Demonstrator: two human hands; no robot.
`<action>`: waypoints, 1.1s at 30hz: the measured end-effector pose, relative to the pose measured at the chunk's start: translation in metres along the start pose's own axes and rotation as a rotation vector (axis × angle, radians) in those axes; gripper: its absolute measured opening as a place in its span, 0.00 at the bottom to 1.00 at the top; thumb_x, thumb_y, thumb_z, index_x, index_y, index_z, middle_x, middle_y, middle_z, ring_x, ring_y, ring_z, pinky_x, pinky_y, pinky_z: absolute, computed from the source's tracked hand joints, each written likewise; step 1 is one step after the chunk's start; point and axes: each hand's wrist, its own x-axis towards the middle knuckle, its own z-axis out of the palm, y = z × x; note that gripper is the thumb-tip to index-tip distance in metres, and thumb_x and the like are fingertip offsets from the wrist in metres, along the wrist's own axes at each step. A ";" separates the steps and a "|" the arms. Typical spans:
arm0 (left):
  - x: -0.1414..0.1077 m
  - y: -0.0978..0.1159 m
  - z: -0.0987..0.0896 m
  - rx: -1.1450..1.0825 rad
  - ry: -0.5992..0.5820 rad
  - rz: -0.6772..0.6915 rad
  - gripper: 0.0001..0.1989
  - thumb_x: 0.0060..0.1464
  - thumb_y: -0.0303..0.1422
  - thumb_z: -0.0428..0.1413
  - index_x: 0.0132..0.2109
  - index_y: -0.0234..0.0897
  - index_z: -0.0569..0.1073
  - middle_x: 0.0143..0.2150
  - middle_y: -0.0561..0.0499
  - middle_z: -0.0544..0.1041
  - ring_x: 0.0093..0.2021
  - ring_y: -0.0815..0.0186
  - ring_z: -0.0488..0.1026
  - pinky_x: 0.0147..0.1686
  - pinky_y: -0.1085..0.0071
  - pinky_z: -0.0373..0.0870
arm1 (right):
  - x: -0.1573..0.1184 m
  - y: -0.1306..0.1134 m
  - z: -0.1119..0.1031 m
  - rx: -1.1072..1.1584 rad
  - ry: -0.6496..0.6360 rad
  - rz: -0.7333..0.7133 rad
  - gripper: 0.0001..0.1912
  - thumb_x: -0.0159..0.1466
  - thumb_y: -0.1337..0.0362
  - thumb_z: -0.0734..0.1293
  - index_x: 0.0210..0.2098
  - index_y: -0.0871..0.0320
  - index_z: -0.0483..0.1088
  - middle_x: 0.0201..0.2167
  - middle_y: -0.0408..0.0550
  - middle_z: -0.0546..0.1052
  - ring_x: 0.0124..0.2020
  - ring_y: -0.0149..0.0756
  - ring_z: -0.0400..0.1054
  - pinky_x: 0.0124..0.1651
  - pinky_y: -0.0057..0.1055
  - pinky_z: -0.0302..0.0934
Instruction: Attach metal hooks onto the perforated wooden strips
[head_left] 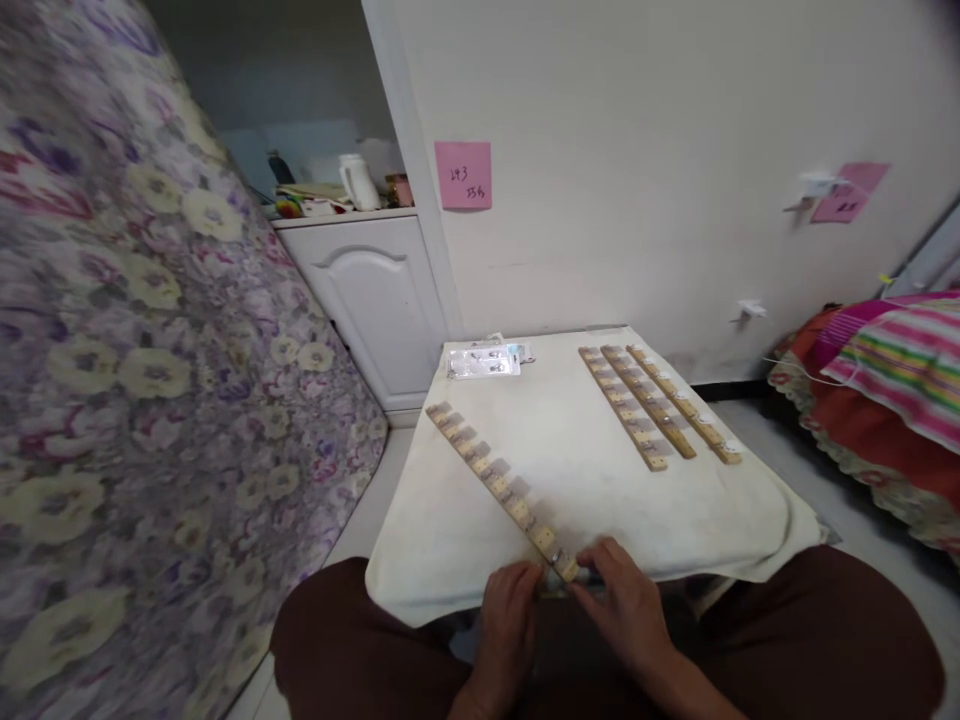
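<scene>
A long narrow wooden strip [501, 488] slants across the white-covered table, its near end reaching the front edge. Small pale pieces and brownish, see-through-looking tabs sit in a row along it; their exact kind is too small to tell. A shiny bit [559, 556] shows close to the near end. My left hand [510, 615] is closed at the strip's left side, fingertips against its edge. From the right, my right hand [622, 600] pinches the near end between thumb and fingers. Whatever lies under the left fingertips is partly hidden.
Three similar strips [622, 408] lie side by side at the table's right. A clear plastic package [484, 362] rests at the back left of the tablecloth [450, 540]. Floral curtain [150, 370] hangs left; a bed [885, 400] stands right. My knees flank the table's front.
</scene>
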 end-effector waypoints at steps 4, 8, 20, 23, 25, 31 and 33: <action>-0.002 0.000 -0.002 -0.025 -0.007 0.010 0.20 0.54 0.21 0.46 0.52 0.37 0.69 0.45 0.43 0.75 0.45 0.62 0.73 0.42 0.62 0.74 | -0.001 -0.004 0.001 -0.007 0.000 0.018 0.06 0.57 0.65 0.67 0.36 0.55 0.67 0.34 0.46 0.71 0.36 0.39 0.69 0.38 0.32 0.63; -0.011 -0.003 -0.003 -0.098 -0.010 -0.010 0.21 0.55 0.20 0.45 0.54 0.39 0.68 0.47 0.43 0.74 0.47 0.62 0.72 0.44 0.62 0.74 | -0.004 -0.010 0.005 0.040 -0.022 0.083 0.07 0.57 0.64 0.66 0.36 0.55 0.67 0.33 0.46 0.73 0.34 0.38 0.71 0.36 0.31 0.62; -0.025 -0.003 -0.010 -0.330 -0.026 -0.192 0.18 0.58 0.23 0.45 0.53 0.41 0.67 0.44 0.48 0.74 0.45 0.65 0.73 0.43 0.66 0.74 | -0.014 -0.009 0.014 0.641 -0.134 0.426 0.11 0.54 0.58 0.68 0.34 0.55 0.66 0.23 0.41 0.75 0.26 0.37 0.71 0.30 0.30 0.60; -0.027 -0.003 -0.010 -0.355 -0.047 -0.218 0.18 0.58 0.23 0.45 0.53 0.42 0.67 0.44 0.48 0.75 0.44 0.65 0.74 0.44 0.67 0.74 | -0.018 -0.010 0.014 1.044 -0.171 0.651 0.19 0.49 0.53 0.72 0.35 0.56 0.67 0.29 0.45 0.77 0.31 0.40 0.74 0.32 0.32 0.64; -0.027 -0.004 -0.009 -0.366 -0.049 -0.229 0.18 0.58 0.23 0.45 0.52 0.42 0.67 0.43 0.48 0.75 0.44 0.65 0.74 0.43 0.67 0.74 | -0.020 -0.014 0.013 1.222 -0.161 0.745 0.23 0.45 0.53 0.75 0.35 0.57 0.68 0.33 0.48 0.78 0.36 0.41 0.75 0.38 0.35 0.66; -0.027 -0.005 -0.010 -0.378 -0.053 -0.250 0.17 0.58 0.25 0.44 0.51 0.40 0.69 0.42 0.47 0.76 0.43 0.64 0.74 0.42 0.65 0.75 | -0.020 -0.030 0.004 1.469 -0.102 0.827 0.22 0.45 0.55 0.77 0.35 0.58 0.70 0.33 0.47 0.78 0.39 0.39 0.74 0.46 0.36 0.65; -0.028 -0.005 -0.010 -0.381 -0.057 -0.256 0.17 0.58 0.25 0.45 0.51 0.40 0.69 0.43 0.46 0.76 0.44 0.63 0.74 0.43 0.65 0.75 | -0.019 -0.034 0.001 1.486 -0.101 0.832 0.22 0.45 0.55 0.77 0.36 0.57 0.71 0.33 0.46 0.78 0.39 0.39 0.74 0.46 0.36 0.65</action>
